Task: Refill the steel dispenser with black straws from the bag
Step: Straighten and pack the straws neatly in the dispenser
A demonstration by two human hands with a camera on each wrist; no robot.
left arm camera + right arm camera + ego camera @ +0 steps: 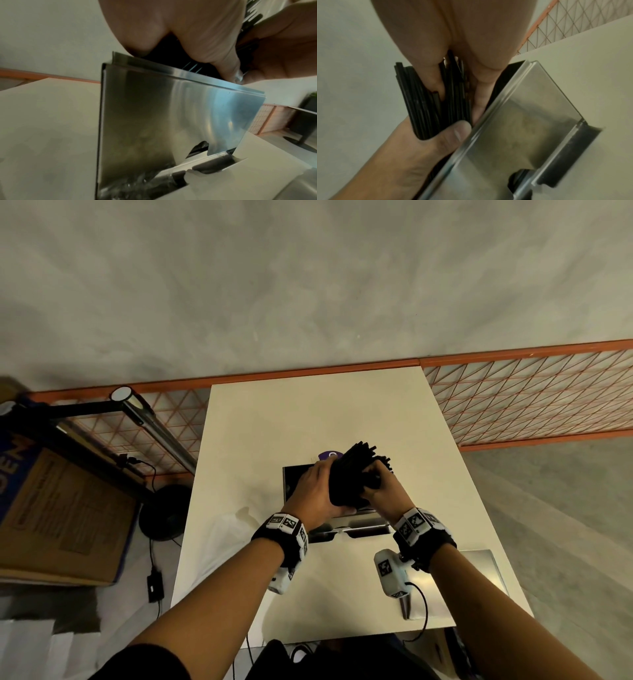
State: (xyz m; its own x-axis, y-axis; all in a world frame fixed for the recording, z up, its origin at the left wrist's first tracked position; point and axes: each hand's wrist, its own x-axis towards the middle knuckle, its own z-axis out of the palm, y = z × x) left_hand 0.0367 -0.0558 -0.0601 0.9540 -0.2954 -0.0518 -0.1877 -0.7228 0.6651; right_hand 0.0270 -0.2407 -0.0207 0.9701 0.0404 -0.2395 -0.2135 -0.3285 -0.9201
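Observation:
A thick bundle of black straws (352, 474) is gripped from both sides, my left hand (317, 491) on its left and my right hand (376, 489) on its right. The bundle tilts up and away, its lower end at the open top of the steel dispenser (356, 525) in the middle of the white table (308, 412). In the left wrist view the straws (173, 59) meet the top rim of the dispenser (171, 115). In the right wrist view my left thumb (453, 132) wraps under the straws (423, 102), beside the dispenser (522, 128).
A flat steel lid (479, 573) lies at the table's right front. Clear plastic (226, 535), possibly the bag, lies left of the dispenser, and a purple object (330, 455) shows behind it. A cardboard box (61, 508) and an orange mesh fence (531, 398) flank the table.

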